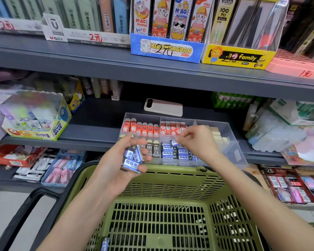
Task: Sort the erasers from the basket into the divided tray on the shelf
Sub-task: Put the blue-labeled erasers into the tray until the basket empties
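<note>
A clear divided tray (pixel 232 156) sits on the middle shelf, with red, red-and-white, beige, black 2B and blue erasers in separate compartments. My left hand (pixel 120 160) is cupped just in front of the tray and holds several blue-and-black erasers (pixel 132 157). Over the tray's blue-eraser compartment (pixel 178 153), my right hand (pixel 198 140) pinches one blue eraser (pixel 174 142). The green basket (pixel 170 205) is below both arms; one blue eraser (pixel 105 243) lies on its bottom at the left.
A white phone (pixel 163 107) lies on the shelf behind the tray. A Power Glue box (pixel 36 116) stands to the left, plastic-wrapped packs (pixel 279 131) to the right. Pencil-lead boxes (pixel 167 49) fill the upper shelf. More eraser boxes (pixel 62 167) sit on the lower shelf.
</note>
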